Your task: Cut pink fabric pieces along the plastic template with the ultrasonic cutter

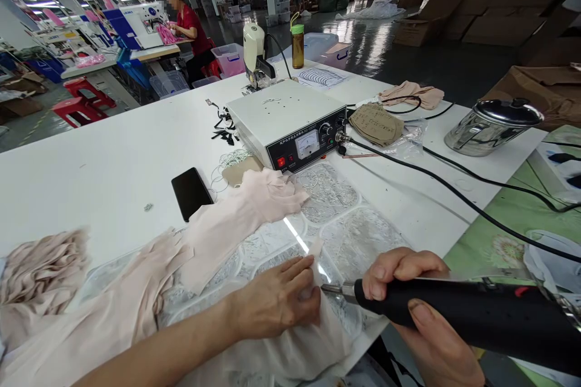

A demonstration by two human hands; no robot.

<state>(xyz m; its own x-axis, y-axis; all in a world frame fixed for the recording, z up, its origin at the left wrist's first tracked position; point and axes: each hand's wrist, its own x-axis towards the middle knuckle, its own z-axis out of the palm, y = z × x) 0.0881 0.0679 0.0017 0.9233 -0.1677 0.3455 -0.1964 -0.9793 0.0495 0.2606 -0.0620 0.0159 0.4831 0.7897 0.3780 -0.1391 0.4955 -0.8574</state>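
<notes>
My left hand [276,296] is closed on pale pink fabric [313,338], with the fingers pressed together over it on a clear patterned template [338,193]. My right hand [426,308] wraps around a black handheld ultrasonic tool [476,317]. Its pointed metal tip [333,289] reaches the fabric's edge beside my left fingers; whether it touches is hard to tell. More pink fabric pieces [245,199] lie in a loose row beyond my left forearm. A bunched darker pink pile [43,266] is at the left.
A control box [284,115] with dials stands mid-table; its black cable [436,178] runs off right. Around it are a phone [190,193], a cream-coloured machine [255,54], a bottle [297,48], brown card patterns [376,124] and a steel pot [492,124]. A co-worker [190,30] sits at a sewing machine.
</notes>
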